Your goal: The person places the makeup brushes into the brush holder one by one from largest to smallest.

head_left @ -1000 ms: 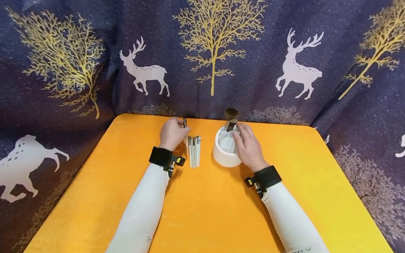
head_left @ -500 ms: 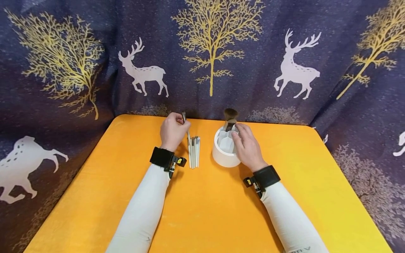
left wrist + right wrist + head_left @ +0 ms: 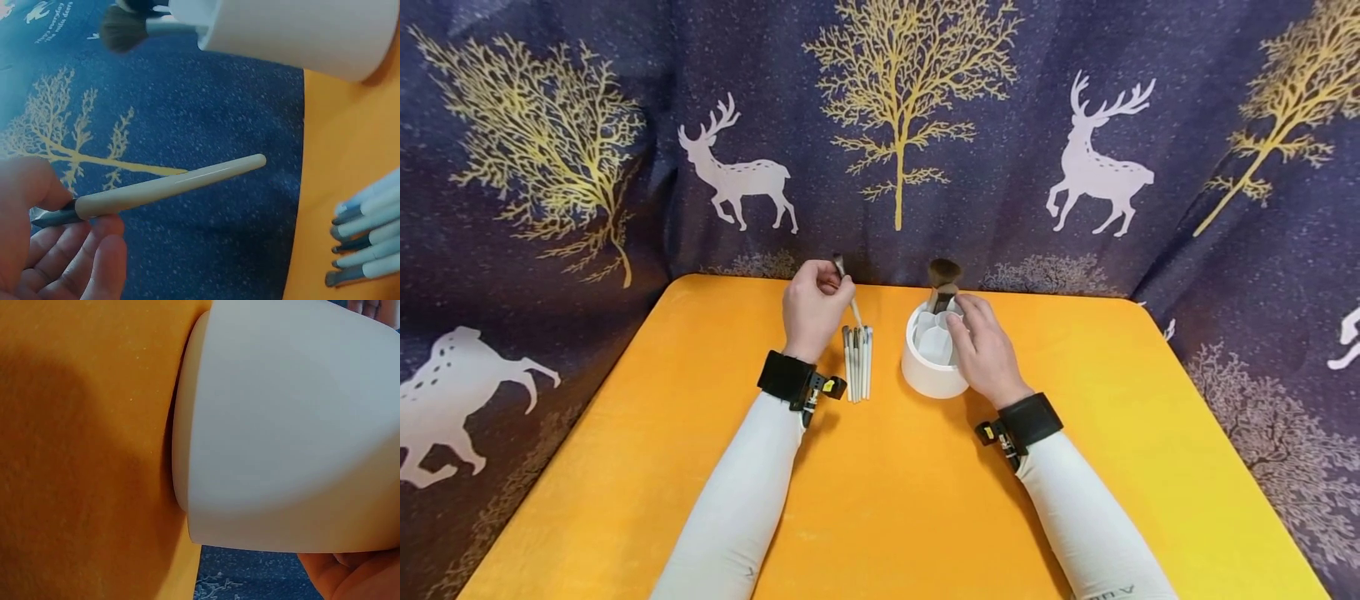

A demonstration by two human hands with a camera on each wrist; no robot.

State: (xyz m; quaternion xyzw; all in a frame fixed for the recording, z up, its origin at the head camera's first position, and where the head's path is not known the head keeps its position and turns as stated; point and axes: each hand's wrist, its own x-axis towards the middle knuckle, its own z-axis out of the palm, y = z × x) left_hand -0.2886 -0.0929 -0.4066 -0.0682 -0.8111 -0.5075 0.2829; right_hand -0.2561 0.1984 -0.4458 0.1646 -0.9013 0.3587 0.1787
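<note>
My left hand (image 3: 814, 308) pinches a makeup brush (image 3: 175, 187) near its dark ferrule, raised above the table. Its pale handle slants down toward the row, bristle end up. Just below lies a row of several slim makeup brushes (image 3: 857, 367), side by side with heads pointing away. To their right stands a round white brush holder (image 3: 928, 375) with inner compartments. My right hand (image 3: 991, 354) grips the holder's right side, thumb at the rim; the right wrist view shows fingers (image 3: 350, 575) against its wall. Fluffy brushes (image 3: 944, 272) stand in the holder's far part.
An orange cloth covers the table (image 3: 880, 500). Behind its far edge hangs a dark blue curtain (image 3: 865, 208) printed with deer and trees. The holder stands a short way right of the brush row.
My left hand has lifted the brush up from beside the row, tilting it so that its handle end points down right. My right hand stays on the holder.
</note>
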